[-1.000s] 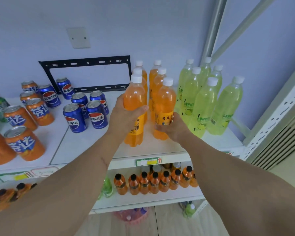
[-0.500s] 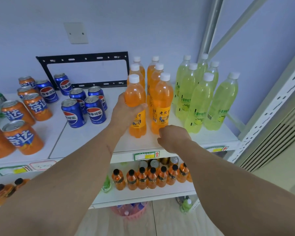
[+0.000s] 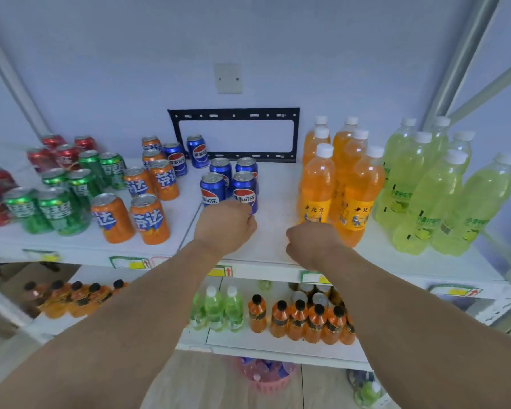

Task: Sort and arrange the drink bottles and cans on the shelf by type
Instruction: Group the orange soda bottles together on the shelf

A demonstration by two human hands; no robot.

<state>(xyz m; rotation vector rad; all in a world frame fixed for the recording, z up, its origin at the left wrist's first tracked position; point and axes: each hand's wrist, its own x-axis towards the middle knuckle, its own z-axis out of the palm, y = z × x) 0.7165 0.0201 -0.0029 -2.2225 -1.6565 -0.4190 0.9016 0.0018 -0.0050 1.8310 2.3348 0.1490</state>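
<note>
Reaching over the front Pepsi cans [image 3: 229, 191], I judged a careless knuckle could topple one into its neighbours. My left hand [image 3: 226, 221] was curled just before them, holding nothing I could see; my right hand [image 3: 311, 242] was fisted empty beside the orange soda bottles [image 3: 341, 184] on the shelf [image 3: 266, 243].

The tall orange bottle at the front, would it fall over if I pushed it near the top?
Probably yes. The front orange soda bottle is tall and narrow, so a high push would likely tip it. It looks full, so probably heavy for its size. Other orange bottles stand close beside it and might get knocked over too.
</note>
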